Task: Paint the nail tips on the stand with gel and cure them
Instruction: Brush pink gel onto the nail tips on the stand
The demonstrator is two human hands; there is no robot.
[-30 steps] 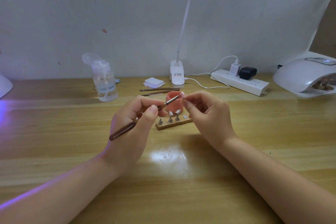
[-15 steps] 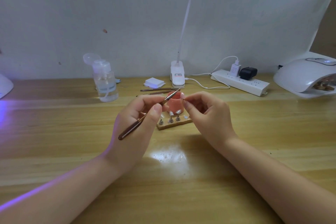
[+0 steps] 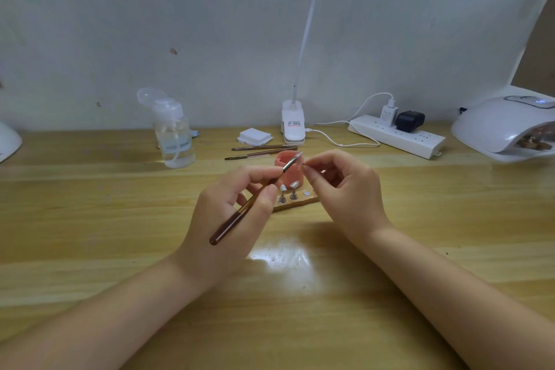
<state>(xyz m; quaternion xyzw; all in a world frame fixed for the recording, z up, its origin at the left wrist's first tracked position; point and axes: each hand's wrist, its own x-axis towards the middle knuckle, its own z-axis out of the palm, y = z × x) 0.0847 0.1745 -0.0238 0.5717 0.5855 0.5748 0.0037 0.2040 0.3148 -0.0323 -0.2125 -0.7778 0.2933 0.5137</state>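
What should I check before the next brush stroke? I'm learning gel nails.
1. Brush gripped by left hand: ok.
2. Nail tip pinched in right hand: cannot tell, too small to see.
3. Bristles loaded with gel: cannot tell.
4. Pink jar open and close behind the hands: ok.
5. Stand has a free peg: ok.
6. Curing lamp within view at right: ok.

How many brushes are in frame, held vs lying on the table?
Held: 1, the brush in the left hand
On the table: 2, brushes and behind the pink jar
Total: 3
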